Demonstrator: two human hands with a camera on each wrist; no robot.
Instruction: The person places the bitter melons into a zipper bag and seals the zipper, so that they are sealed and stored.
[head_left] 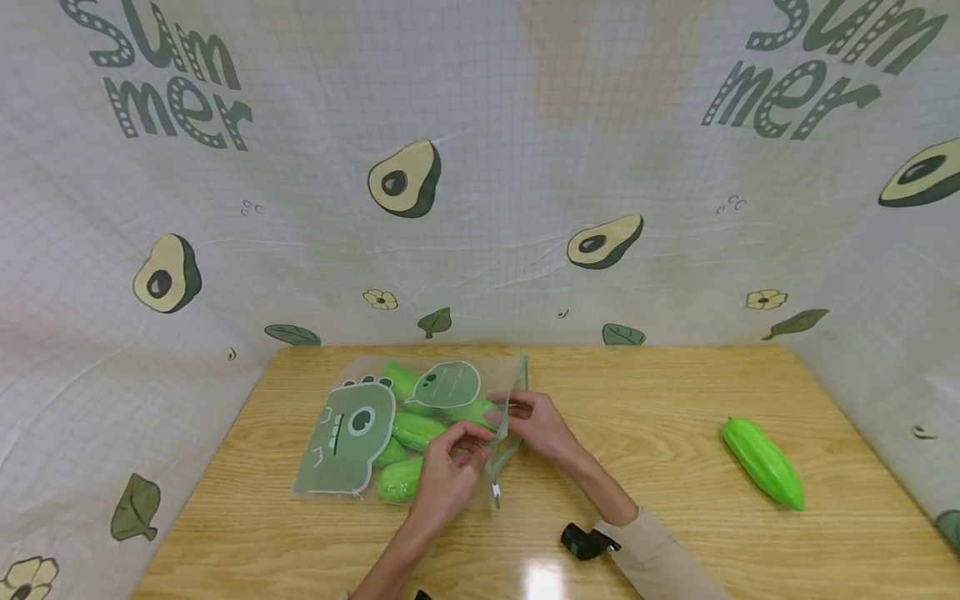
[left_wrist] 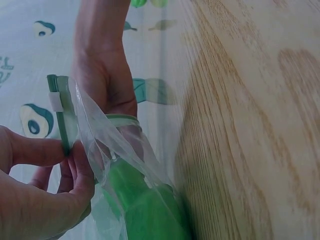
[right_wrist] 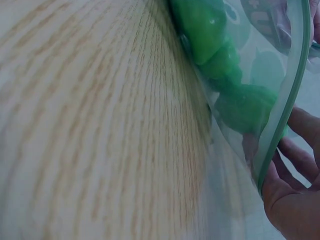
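A clear zip bag printed with a green one-eyed monster lies on the table, with several green ridged cucumbers inside. My left hand pinches the near side of its mouth, close to the white slider. Through the opening on the right reaches my right hand, its fingers inside the bag at the end of one cucumber. The thumb shows through the plastic against that cucumber in the right wrist view; the other fingertips are partly hidden. Another cucumber lies outside, to the right.
The wooden table ends at a white cloth backdrop printed with avocados and leaves. Cloth also hangs along both sides. A black wrist device sits by the right sleeve.
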